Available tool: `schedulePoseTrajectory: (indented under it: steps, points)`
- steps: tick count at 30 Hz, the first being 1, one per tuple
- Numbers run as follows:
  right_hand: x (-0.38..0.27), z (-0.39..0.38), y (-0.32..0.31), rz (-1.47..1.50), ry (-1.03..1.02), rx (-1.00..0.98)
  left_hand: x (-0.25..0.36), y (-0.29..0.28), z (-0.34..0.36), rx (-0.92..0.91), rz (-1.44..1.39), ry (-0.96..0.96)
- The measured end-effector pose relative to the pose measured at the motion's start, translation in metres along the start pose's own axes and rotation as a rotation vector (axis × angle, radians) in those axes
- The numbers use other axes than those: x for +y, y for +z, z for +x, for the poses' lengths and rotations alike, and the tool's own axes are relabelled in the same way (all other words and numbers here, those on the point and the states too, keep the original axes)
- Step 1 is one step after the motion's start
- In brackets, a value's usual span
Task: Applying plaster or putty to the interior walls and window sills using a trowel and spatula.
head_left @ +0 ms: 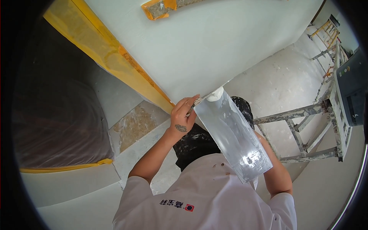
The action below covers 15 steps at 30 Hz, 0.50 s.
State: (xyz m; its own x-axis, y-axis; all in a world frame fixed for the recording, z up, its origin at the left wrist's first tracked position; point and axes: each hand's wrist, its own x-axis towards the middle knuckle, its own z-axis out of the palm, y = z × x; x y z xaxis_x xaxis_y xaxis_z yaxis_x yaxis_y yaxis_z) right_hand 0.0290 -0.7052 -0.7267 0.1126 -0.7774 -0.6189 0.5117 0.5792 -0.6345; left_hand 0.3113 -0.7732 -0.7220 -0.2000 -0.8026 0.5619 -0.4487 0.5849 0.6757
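A long, shiny steel plastering trowel point(235, 140) is held in front of my chest, its blade face up and smeared with white. A lump of white putty point(216, 95) sits at its far end, close to the lower edge of the pale wall panel point(214, 46). My right forearm point(278, 172) runs behind the trowel; the blade hides the hand that supports it from beneath. My left hand point(184, 115) is closed at the blade's far left corner, with its fingertips by the panel edge. What lies between those fingers is too small to make out.
Yellow masking film point(103, 46) and tape border the panel on the left. Beyond it is a dark, plastic-covered object point(61, 122). At right stands a paint-spattered metal trestle point(299, 115) with a dark bin-like container point(352, 92) by it. Another yellow trestle point(326, 32) stands farther off.
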Motion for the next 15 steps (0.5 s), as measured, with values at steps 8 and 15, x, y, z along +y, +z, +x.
schedulePoseTrajectory:
  steps: [8, 15]
  points:
    - [0.008, -0.006, 0.007, 0.025, 0.025, -0.077, -0.009, 0.001, -0.009, 0.102, -0.086, -0.115]
    - [0.013, -0.007, 0.010, 0.066, 0.013, -0.201, 0.026, -0.002, 0.019, 0.266, -0.003, 0.248]
